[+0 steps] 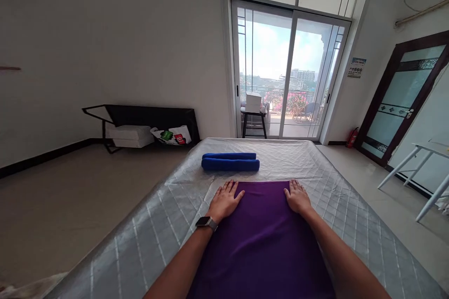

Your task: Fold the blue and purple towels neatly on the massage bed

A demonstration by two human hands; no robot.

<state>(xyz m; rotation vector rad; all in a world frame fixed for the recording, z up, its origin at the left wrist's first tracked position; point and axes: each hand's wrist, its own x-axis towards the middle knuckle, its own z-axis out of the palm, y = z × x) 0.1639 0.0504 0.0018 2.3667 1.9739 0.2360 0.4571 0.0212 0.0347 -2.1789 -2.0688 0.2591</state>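
A purple cloth (263, 238) lies spread over a silver-grey quilted surface (147, 224), running down to the bottom of the view, with a few soft wrinkles. On its far left corner rests my left hand (224, 201), palm down, fingers apart; a watch (206, 223) is on that wrist. My right hand (297, 197) lies flat on the far right corner, fingers slightly spread. Just beyond the cloth sit two blue rolled cloths (230, 164), side by side, touched by neither hand.
At the left wall stands a black frame (150, 114) with white boxes (129, 136) and a printed bag (171, 135). Sliding glass doors (293, 74) are ahead. To the right are a fire extinguisher (352, 138), a dark-framed door (403, 98) and a white-legged table (430, 149).
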